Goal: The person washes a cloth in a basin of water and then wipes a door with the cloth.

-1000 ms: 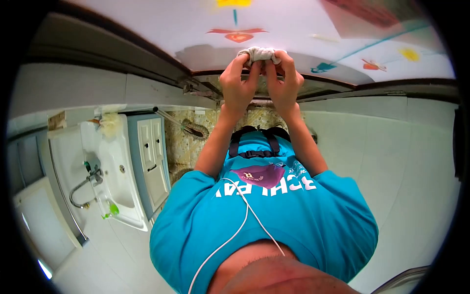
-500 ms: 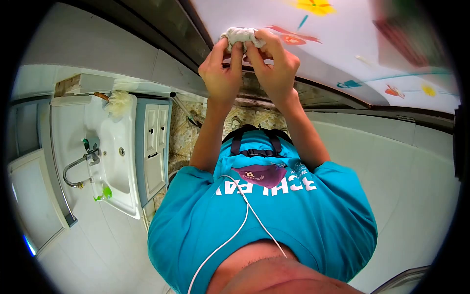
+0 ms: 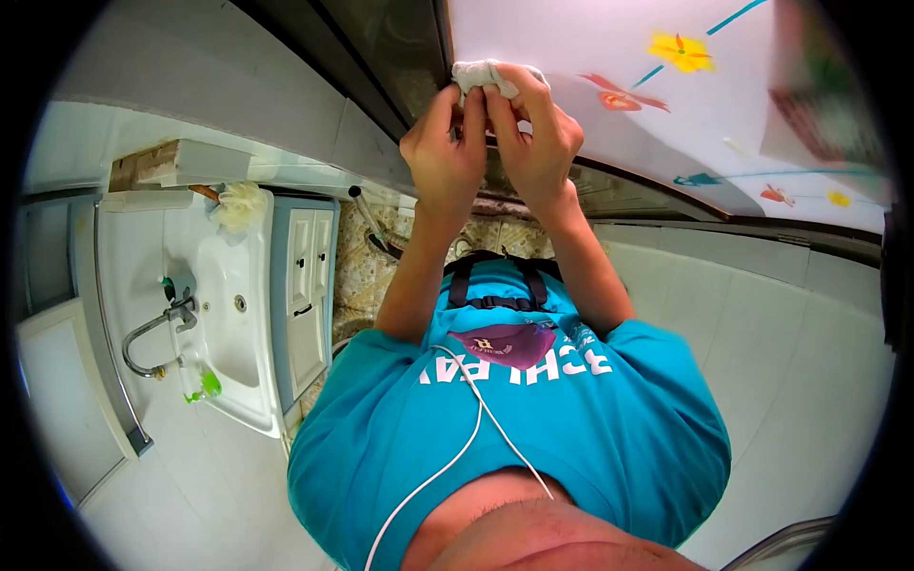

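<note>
Up at the top of the view, a crumpled white cloth (image 3: 484,74) is bunched between my two hands. My left hand (image 3: 446,157) pinches its left and lower part, with thumb and fingers bent. My right hand (image 3: 535,143) grips the right side, the fingers curled over it. The cloth lies against the corner of a white panel (image 3: 581,48) printed with flowers, beside its dark frame (image 3: 419,57). How far the cloth touches the frame is hidden by my fingers.
To the left is a white sink (image 3: 224,333) with a curved faucet (image 3: 143,352), a green bottle (image 3: 205,385) and a pale mesh sponge (image 3: 243,205). Under it is a cabinet (image 3: 309,276) with pale doors. A tube-like handle (image 3: 367,209) stands near the patterned floor (image 3: 357,247).
My hands and the cloth have shifted slightly left along the panel, closer to its dark side edge. The whole view has moved a little. Both hands keep their hold.
</note>
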Available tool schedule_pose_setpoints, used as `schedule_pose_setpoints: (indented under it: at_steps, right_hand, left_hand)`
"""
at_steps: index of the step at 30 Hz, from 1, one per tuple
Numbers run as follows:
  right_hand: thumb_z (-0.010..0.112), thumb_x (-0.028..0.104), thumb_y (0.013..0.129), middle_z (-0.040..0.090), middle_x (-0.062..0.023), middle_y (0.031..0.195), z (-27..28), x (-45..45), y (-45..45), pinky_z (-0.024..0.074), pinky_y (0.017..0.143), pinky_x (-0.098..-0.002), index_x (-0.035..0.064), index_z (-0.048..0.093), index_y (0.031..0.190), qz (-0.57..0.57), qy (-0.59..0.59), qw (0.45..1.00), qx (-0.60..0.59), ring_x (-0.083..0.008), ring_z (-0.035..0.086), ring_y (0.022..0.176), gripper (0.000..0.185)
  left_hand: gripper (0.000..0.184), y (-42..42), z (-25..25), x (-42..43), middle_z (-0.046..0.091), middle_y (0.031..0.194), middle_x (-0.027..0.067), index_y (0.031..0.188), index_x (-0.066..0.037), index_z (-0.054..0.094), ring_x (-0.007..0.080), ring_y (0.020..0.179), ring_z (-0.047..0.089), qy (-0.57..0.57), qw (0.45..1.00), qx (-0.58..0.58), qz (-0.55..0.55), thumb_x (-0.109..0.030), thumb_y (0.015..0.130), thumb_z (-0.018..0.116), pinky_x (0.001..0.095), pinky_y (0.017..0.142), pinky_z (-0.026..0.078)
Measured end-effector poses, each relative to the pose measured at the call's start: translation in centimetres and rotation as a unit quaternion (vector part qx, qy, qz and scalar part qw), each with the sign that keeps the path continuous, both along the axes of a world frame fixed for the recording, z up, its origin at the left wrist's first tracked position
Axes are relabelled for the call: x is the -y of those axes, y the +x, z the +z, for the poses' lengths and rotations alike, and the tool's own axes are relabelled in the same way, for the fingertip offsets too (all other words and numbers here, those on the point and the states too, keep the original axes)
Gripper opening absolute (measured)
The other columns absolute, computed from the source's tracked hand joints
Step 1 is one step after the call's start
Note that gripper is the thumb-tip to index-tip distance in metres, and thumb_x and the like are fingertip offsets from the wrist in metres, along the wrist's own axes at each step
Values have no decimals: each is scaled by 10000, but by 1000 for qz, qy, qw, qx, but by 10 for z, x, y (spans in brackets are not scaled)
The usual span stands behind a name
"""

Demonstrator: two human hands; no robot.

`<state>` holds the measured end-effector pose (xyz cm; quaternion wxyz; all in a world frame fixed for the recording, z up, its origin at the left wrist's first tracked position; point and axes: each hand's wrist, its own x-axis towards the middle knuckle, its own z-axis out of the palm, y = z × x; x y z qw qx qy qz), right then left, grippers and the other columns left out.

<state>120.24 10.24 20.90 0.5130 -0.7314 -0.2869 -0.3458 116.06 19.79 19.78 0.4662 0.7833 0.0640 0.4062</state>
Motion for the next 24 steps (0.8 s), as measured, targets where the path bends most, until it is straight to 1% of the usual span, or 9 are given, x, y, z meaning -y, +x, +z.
schedule_pose_setpoints:
  at_steps: [2, 4, 5, 6, 8, 16, 18, 22, 24]
  right_hand:
    - [735, -14, 876, 731, -127, 869, -5, 0, 1, 580, 599, -268, 37, 664, 1137, 3, 6, 1000, 4, -150, 713, 659, 275]
    - [730, -18, 879, 733, -135, 901, -13, 2, 1, 582, 605, -268, 34, 664, 1143, 6, 13, 1000, 10, -151, 714, 669, 276]
    - [716, -8, 884, 728, -140, 901, -18, 4, -3, 574, 603, -300, 44, 661, 1148, 11, 9, 1000, -22, -203, 715, 686, 275]
    - [703, 2, 888, 724, -146, 901, -24, 6, -7, 566, 601, -333, 54, 658, 1153, 15, 7, 998, -55, -256, 716, 704, 273]
    - [698, -2, 891, 724, -154, 911, -38, 10, -9, 569, 608, -343, 61, 653, 1168, 0, -6, 999, -48, -270, 718, 711, 288]
    - [719, 20, 886, 696, -144, 798, 0, 5, 0, 542, 578, -334, 50, 644, 1165, 21, 13, 1000, -11, -245, 693, 665, 291]
    - [736, -14, 877, 738, -128, 886, 5, 6, 1, 578, 583, -269, 43, 651, 1158, 28, 5, 999, -36, -156, 735, 696, 300]
    - [732, 22, 876, 705, -144, 827, -9, 11, -3, 552, 581, -320, 53, 644, 1126, 29, 41, 998, -39, -231, 701, 662, 268]
    - [732, 11, 873, 713, -137, 842, -18, 20, -8, 564, 581, -306, 55, 641, 1122, 21, 31, 997, -74, -223, 717, 671, 269]
  left_hand:
    - [163, 1, 3, 0, 697, 776, 157, 1025, 33, 670, 216, 629, 698, -10, 1000, -6, -12, -99, 931, 687, 311, 572, 540]
    - [164, -1, -1, 1, 700, 788, 162, 1035, 32, 670, 231, 645, 704, -7, 1000, -16, -16, -96, 933, 680, 322, 581, 545]
    - [166, -3, -6, 1, 702, 800, 168, 1045, 31, 670, 247, 661, 710, -4, 999, -29, -19, -94, 936, 674, 333, 590, 550]
    - [166, -3, -13, 2, 702, 800, 168, 1045, 31, 670, 247, 661, 710, -3, 999, -29, -22, -94, 936, 674, 333, 590, 550]
    - [208, -3, -29, 3, 697, 741, 118, 1091, 20, 689, 106, 652, 649, 36, 999, -35, -11, -137, 956, 688, 293, 585, 522]
    - [194, 3, 5, 1, 707, 768, 122, 1082, 14, 692, 118, 662, 662, 7, 1000, 18, 1, -140, 966, 673, 288, 599, 529]
    - [194, 5, 11, 0, 715, 780, 120, 1080, 8, 697, 113, 664, 665, 20, 1000, 8, 4, -146, 963, 681, 285, 602, 532]
    - [186, 4, -3, 7, 719, 804, 128, 1076, 11, 691, 145, 655, 672, 44, 998, 36, 16, -134, 959, 683, 299, 599, 534]
    - [186, -1, -6, 14, 724, 838, 139, 1090, 13, 682, 188, 670, 687, 66, 997, -31, 1, -116, 957, 678, 314, 613, 542]
